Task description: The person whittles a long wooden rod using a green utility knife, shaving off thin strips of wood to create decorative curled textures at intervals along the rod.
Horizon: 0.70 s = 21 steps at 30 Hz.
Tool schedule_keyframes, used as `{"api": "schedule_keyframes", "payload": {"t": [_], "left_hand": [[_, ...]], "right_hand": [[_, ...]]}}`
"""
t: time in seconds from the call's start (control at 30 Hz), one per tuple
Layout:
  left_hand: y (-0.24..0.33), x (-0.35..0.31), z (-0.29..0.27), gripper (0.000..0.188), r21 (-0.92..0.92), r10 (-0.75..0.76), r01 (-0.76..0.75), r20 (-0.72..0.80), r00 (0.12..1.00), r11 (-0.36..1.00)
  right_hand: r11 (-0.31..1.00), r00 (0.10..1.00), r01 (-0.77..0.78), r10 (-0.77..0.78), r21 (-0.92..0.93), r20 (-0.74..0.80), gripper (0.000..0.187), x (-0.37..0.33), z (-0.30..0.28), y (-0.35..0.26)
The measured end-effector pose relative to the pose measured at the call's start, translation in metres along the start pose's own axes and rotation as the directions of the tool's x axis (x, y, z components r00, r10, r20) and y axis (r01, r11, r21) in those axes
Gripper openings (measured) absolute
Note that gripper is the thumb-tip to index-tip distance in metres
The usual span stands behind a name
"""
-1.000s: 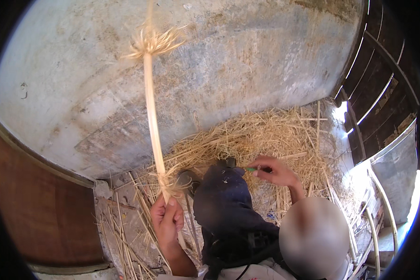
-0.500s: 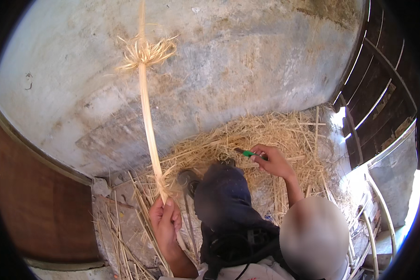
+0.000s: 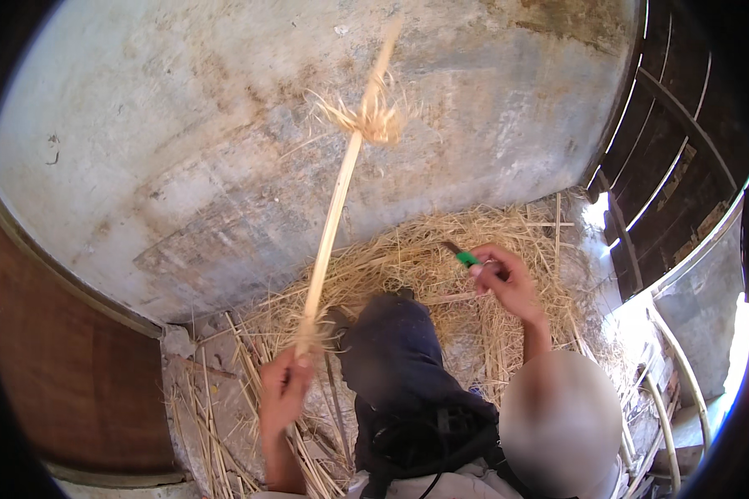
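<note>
A long, pale bamboo strip [image 3: 334, 214] rises from my left hand [image 3: 285, 384], which is closed round its lower end. Curled shavings [image 3: 373, 123] bunch around its upper part, and a smaller tuft sits just above my fingers. The strip's tip is blurred and leans to the right in front of the wall. Away from the strip, at the right, my right hand [image 3: 505, 283] grips a small knife [image 3: 468, 259] by its green handle. The short dark blade points up and to the left, touching nothing that I can see.
Straw-like shavings [image 3: 441, 229] cover the floor along the stained wall [image 3: 474, 125]. Loose bamboo strips [image 3: 208, 424] lie left of my dark-trousered leg [image 3: 399, 341]. A brown panel [image 3: 66, 349] stands at the left, dark slatted boards [image 3: 674, 141] at the right, with curved poles [image 3: 682, 358] below them.
The bamboo strip has swung from leaning left to leaning right, its shavings moving with it. My left hand has dropped slightly; my right hand with the knife has moved a little right and up.
</note>
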<state>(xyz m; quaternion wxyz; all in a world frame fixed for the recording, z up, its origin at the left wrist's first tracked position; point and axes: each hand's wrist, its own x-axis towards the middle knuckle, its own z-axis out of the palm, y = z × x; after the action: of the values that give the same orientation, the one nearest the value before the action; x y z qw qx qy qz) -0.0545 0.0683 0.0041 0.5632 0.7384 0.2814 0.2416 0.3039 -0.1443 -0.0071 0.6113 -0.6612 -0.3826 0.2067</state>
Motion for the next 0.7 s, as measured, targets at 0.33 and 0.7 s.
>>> {"api": "schedule_keyframes", "payload": {"t": [0.33, 0.7], "left_hand": [[0.02, -0.003, -0.134, 0.016, 0.482, -0.109, -0.036, 0.27, 0.957, 0.876], [-0.013, 0.009, -0.187, 0.024, 0.877, -0.015, 0.034, -0.03, 0.999, 0.48]], "right_hand": [[0.999, 0.935, 0.032, -0.031, -0.005, -0.354, 0.022, -0.035, -0.095, 0.017], [0.999, 0.89, 0.03, -0.022, 0.011, -0.455, 0.024, -0.057, -0.117, 0.009]]}}
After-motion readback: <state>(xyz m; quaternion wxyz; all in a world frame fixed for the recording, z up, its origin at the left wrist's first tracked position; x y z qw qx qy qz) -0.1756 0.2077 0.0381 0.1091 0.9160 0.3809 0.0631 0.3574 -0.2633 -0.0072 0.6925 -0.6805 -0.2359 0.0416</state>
